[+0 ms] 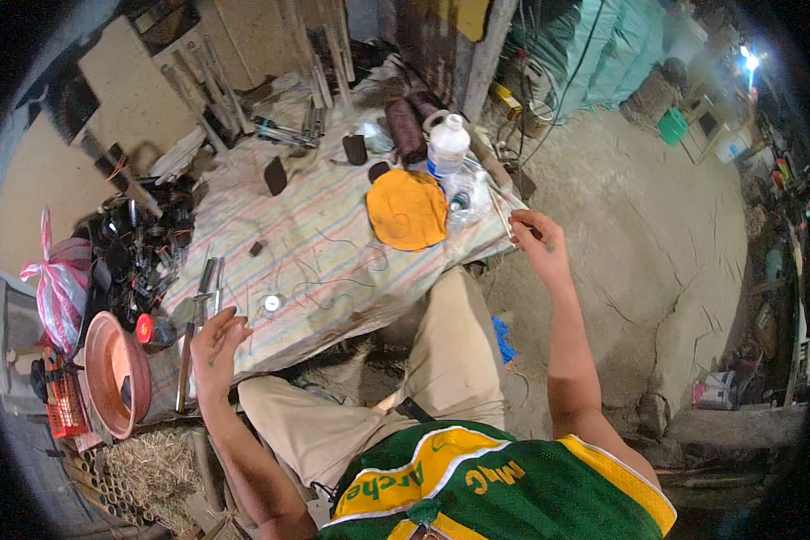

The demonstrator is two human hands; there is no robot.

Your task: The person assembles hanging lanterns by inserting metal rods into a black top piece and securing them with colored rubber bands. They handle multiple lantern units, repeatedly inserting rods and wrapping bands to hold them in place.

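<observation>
My left hand (218, 349) hovers at the table's left front edge, fingers loosely bent and apart, with nothing visible in it. Beside it lie slim metal rods (209, 286), and a small white round piece (272, 303) rests to its right. Off the table's right corner, my right hand (542, 247) is raised with bent fingers and a gap before the thumb. Its fingertips are close to a thin pale stick (500, 212); I cannot tell whether they touch. Left of that are an orange round cloth (407, 211), a clear plastic bag (466, 200) and a white bottle (448, 144).
A striped sheet covers the low table (315, 243), with loose dark threads on it. Dark thread spools (405, 131) stand at the back. To the left are a reddish basin (108, 360), a red-capped jar (153, 330) and a pile of dark parts (135, 238). Concrete floor (639, 243) lies right.
</observation>
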